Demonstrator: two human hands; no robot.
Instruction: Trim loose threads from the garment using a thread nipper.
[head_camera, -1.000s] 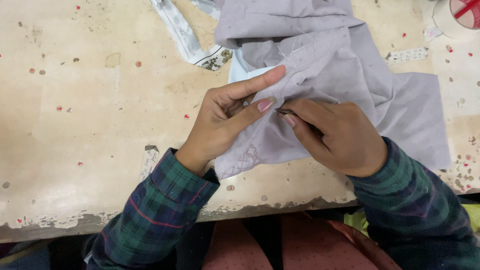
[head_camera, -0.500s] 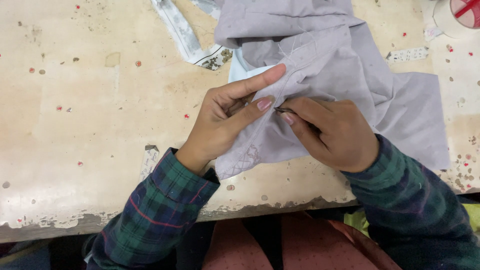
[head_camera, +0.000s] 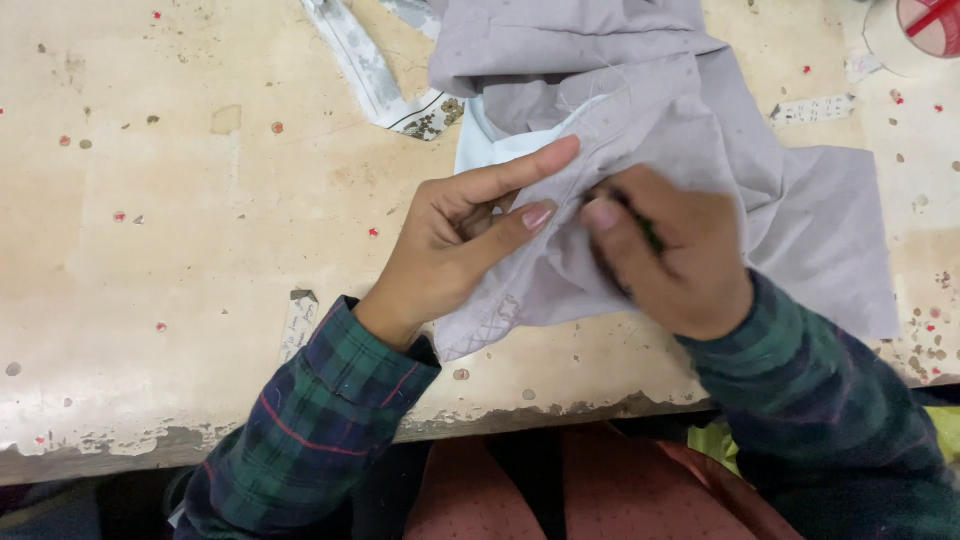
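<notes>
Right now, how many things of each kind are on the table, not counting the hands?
Grey cloth: 1
White cloth piece under it: 1
Patterned fabric strip: 1
Paper tags: 2
Round container, corner: 1
Total: 6

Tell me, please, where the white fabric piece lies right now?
In the head view, the white fabric piece peeks from under the grey cloth, just above the left hand.
</notes>
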